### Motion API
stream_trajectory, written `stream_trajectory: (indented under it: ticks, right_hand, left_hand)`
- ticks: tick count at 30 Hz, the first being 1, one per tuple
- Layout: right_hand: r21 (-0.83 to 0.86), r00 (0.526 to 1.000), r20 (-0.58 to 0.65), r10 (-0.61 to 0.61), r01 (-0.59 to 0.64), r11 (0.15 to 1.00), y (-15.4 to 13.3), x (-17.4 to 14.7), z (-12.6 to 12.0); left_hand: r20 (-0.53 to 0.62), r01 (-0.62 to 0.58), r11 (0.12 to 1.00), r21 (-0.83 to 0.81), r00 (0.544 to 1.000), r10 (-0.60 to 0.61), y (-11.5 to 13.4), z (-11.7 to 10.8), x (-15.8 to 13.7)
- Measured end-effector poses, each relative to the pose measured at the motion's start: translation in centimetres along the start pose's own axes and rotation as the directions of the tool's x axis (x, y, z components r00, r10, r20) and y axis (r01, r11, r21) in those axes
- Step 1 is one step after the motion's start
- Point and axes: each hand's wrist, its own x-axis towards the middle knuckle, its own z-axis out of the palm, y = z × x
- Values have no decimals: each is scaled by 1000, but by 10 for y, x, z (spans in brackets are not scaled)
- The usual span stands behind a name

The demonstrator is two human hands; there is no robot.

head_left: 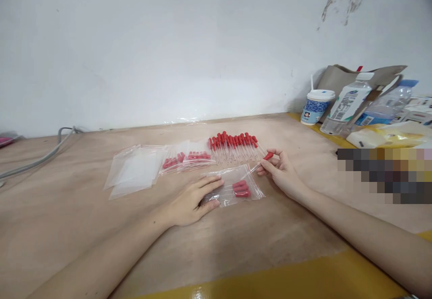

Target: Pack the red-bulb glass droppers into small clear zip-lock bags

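Note:
A clear zip bag (225,193) lies flat in front of me, with a few red-bulbed droppers (241,186) inside. My left hand (197,200) rests on the bag's left end, its thumb and fingers apart. At the bag's right, zip-edged end, my right hand (278,170) pinches a dropper by its red rubber bulb (268,156). The thin clear tube of this dropper points left and down to the bag's edge; I cannot tell whether its tip is inside. Just behind the bag, many loose droppers (232,142) lie side by side, bulbs facing the wall.
Filled zip bags (187,157) overlap left of the loose droppers, and flat unfilled bags (135,170) lie farther left. A paper cup (315,107), a plastic bottle (351,103) and a grey-brown bag (337,76) stand back right. A grey cable (40,160) runs along the left.

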Motion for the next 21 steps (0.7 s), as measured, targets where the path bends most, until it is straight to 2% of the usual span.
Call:
stream_trajectory:
  ticks: [5,8,10,15,19,21]
  right_hand:
    - [30,994,76,76,-78,997,0,4,-6]
    - [-70,978,170,121,-111,991,-3,5,-12]
    - [-176,951,263,160,-116,978,-6,6,-15]
    - [-325,889,421,180,-38,945,-8,6,-17]
    - [-327,862,488,138,34,944,-9,7,-14]
    - [-326,837,523,159,24,945,-10,9,-15]
  left_hand:
    - [3,22,1000,-11,1000,-22,2,-1,-1]
    - [-7,22,999,-27,1000,-22,2,-1,-2]
    - [-12,14,999,-38,1000,-15,1,-1,-2]
    - [11,-26,999,-19,1000,26,0,-1,2]
    - [35,-55,998,-10,998,55,0,-1,6]
    - [36,-57,998,-7,998,57,0,-1,6]
